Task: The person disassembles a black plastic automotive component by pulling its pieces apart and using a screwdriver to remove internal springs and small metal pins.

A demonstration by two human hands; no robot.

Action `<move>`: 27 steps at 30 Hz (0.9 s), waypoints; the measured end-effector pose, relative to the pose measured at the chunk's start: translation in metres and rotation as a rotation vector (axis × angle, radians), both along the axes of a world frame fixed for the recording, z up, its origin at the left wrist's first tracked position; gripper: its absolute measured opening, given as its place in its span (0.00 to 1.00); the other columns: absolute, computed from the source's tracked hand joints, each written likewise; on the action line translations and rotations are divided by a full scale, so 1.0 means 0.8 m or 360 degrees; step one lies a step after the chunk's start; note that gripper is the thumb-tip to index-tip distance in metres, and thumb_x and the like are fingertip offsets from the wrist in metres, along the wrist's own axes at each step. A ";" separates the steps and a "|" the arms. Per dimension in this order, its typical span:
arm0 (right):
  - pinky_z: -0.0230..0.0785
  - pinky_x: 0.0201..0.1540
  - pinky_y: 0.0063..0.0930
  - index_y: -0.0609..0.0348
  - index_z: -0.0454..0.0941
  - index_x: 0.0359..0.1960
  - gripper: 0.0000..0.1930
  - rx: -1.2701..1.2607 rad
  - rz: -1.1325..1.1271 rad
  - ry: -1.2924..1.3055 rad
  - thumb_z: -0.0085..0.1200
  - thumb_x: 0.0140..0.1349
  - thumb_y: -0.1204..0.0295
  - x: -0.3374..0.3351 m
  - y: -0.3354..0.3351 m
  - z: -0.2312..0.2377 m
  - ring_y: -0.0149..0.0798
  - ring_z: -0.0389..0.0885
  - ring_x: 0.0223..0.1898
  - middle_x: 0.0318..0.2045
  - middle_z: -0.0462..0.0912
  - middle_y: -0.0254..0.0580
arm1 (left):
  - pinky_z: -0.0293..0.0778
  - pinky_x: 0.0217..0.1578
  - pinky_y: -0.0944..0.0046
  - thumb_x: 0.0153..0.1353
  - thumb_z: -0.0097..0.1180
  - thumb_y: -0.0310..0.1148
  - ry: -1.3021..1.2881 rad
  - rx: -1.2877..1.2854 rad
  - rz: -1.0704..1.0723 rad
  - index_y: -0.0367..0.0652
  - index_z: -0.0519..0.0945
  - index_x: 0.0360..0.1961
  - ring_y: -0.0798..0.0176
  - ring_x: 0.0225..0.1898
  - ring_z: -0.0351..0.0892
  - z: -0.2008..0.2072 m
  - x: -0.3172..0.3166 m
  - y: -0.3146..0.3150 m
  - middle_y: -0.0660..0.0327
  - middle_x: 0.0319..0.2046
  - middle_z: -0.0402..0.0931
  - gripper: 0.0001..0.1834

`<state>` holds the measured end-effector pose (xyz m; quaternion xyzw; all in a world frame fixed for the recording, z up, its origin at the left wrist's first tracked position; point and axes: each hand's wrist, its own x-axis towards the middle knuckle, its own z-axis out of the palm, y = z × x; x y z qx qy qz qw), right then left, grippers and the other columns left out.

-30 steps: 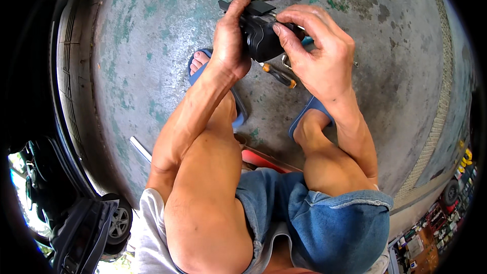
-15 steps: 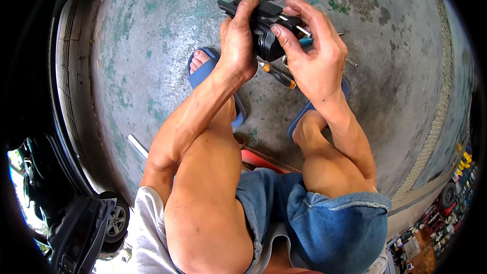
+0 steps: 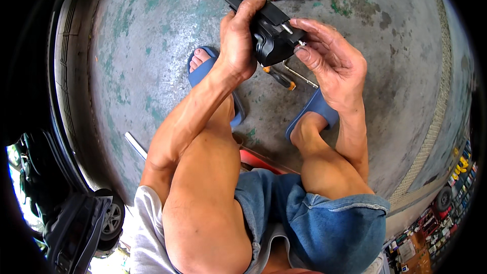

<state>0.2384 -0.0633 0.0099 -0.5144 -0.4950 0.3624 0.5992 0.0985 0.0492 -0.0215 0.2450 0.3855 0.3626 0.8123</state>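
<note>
Blue slip-on sandal (image 3: pixel 204 72) covers the left foot (image 3: pixel 195 62) on the green-stained grey floor (image 3: pixel 395 91); next, the left hand (image 3: pixel 238 40) clasps the black moulded casing (image 3: pixel 272 45), raised above the floor. An orange-and-black screwdriver handle (image 3: pixel 280 77) lies below. The right hand (image 3: pixel 332 61) has thumb and forefinger narrowly parted beside the casing's silvery pin (image 3: pixel 303 43); whether they grip, I cannot tell.

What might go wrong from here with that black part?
The left hand seems to carry the black part; a slackened grip might drop it, perhaps near the bare toes. The small metal pin by the thumb of the right hand could slip loose and fall to the floor.
</note>
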 end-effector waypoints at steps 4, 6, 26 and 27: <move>0.80 0.48 0.28 0.68 0.77 0.58 0.24 0.0020 0.0014 0.0220 0.65 0.58 0.85 -0.004 0.000 0.002 0.35 0.85 0.45 0.51 0.84 0.48 | 0.82 0.37 0.63 0.66 0.57 0.46 0.0052 0.0072 -0.0060 0.39 0.79 0.42 0.65 0.32 0.83 0.002 -0.004 -0.001 0.60 0.33 0.81 0.19; 0.81 0.47 0.28 0.69 0.77 0.57 0.24 -0.0016 -0.0037 0.0240 0.66 0.57 0.85 -0.004 -0.001 0.003 0.34 0.85 0.43 0.49 0.84 0.48 | 0.82 0.40 0.62 0.68 0.54 0.49 0.0089 0.0097 -0.0141 0.43 0.78 0.44 0.65 0.35 0.84 0.003 -0.004 -0.001 0.61 0.34 0.82 0.19; 0.76 0.40 0.22 0.66 0.81 0.50 0.21 -0.0118 -0.0254 0.0152 0.71 0.54 0.81 -0.005 -0.022 -0.008 0.29 0.82 0.36 0.41 0.83 0.40 | 0.82 0.45 0.60 0.60 0.67 0.41 0.0303 0.0646 -0.0212 0.31 0.72 0.56 0.62 0.42 0.83 0.036 -0.012 -0.007 0.52 0.44 0.82 0.30; 0.76 0.41 0.23 0.67 0.81 0.50 0.20 -0.0145 -0.0271 0.0161 0.70 0.55 0.82 -0.004 -0.022 -0.009 0.30 0.82 0.37 0.41 0.83 0.40 | 0.81 0.47 0.59 0.59 0.68 0.40 0.0285 0.0674 -0.0208 0.31 0.72 0.57 0.61 0.43 0.83 0.038 -0.012 -0.006 0.52 0.45 0.82 0.31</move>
